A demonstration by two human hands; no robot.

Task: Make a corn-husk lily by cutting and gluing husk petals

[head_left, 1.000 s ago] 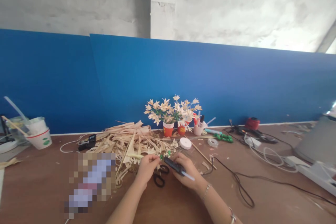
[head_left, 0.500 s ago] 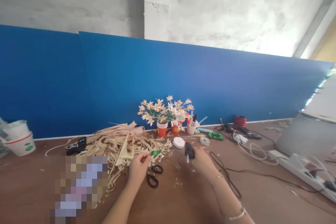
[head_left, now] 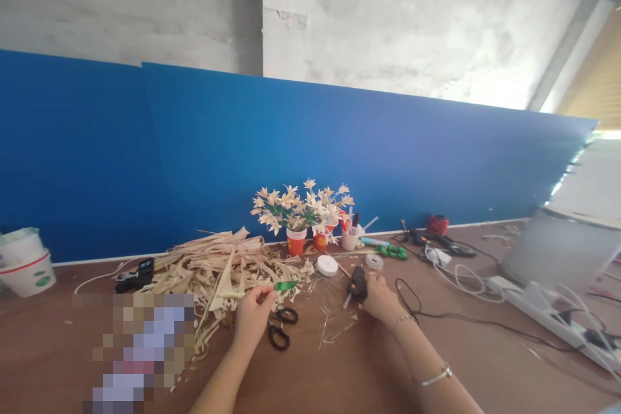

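Note:
My left hand pinches a small green leaf-shaped strip between thumb and fingertips. Black-handled scissors lie just right of that hand, their blades hidden. My right hand is closed at the handle of a black hot glue gun, low over the table; a pale glue stick pokes out of its near end. Thin wires and scraps lie between the hands. Beyond them sit a white round spool and a roll of clear tape.
Dried husks are heaped at left. Red cups of pale flowers stand by the blue partition. Green ribbon, a black cable, a power strip and a grey bucket are at right; a white tub stands far left.
My right hand has moved slightly right and down with the glue gun, which has tilted. My left hand still holds the green strip. The whole view has shifted a little.

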